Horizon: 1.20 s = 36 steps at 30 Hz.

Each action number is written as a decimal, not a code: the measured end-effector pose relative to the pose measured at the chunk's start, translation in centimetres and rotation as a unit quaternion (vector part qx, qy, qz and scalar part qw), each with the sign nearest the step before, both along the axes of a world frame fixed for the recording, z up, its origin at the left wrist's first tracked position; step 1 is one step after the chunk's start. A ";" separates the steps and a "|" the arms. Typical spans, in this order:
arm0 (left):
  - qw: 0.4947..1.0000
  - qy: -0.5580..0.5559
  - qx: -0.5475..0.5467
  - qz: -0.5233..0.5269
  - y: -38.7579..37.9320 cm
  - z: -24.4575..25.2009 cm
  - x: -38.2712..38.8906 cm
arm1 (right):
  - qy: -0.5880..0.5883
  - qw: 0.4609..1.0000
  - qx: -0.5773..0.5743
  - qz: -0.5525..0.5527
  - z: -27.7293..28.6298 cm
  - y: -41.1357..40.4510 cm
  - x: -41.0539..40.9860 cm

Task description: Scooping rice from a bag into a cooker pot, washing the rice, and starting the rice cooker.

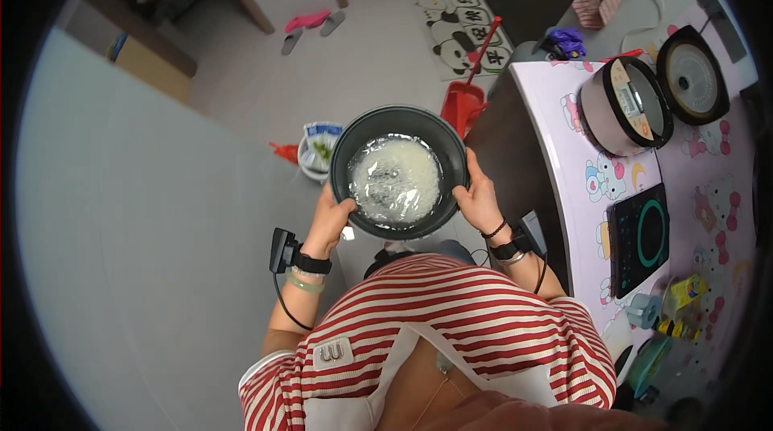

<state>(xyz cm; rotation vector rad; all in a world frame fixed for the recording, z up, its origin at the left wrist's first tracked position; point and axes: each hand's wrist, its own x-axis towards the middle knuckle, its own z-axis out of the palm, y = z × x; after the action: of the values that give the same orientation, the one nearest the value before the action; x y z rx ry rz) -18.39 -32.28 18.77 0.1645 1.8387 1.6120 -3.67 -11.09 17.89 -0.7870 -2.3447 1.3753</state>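
Between my two hands is the dark inner pot of a rice cooker (398, 114), held out in front of my body over the floor. White rice (416, 174) lies under shiny water inside it. My left hand (329, 219) grips the pot's lower left side, thumb over the rim. On the opposite side my right hand (480, 192) holds the rim, its thumb also on the inner edge. To the right, a pink rice cooker (610, 111) stands on the counter with its lid (693, 77) raised.
Along my right runs a counter (561, 147) with a cartoon-print cover, bearing a black induction cooktop (640, 240). A red dustpan (462, 105) and a filled waste bin (314, 171) stand on the floor. A pale flat surface (151, 250) rises at left. Slippers (311, 23) and a panda mat (456, 38) lie farther off.
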 end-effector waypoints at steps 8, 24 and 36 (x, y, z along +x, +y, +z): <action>0.957 -0.279 0.000 -0.084 5.9 -2.4 -11.4 | -0.004 1.000 0.009 -0.005 0.1 6.3 -10.0; 0.962 -0.262 0.077 -0.030 27.0 0.4 -33.2 | 0.120 0.952 -0.281 -0.020 0.2 30.8 -29.1; 0.946 -0.220 0.055 -0.232 47.9 3.0 -49.9 | 0.271 0.811 -0.192 -0.482 3.4 45.4 -27.6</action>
<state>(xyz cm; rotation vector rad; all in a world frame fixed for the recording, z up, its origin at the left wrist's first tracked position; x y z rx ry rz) -68.33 15.63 21.78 0.2435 1.2546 1.2897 -31.31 34.31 21.28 -1.2360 -0.9493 1.3048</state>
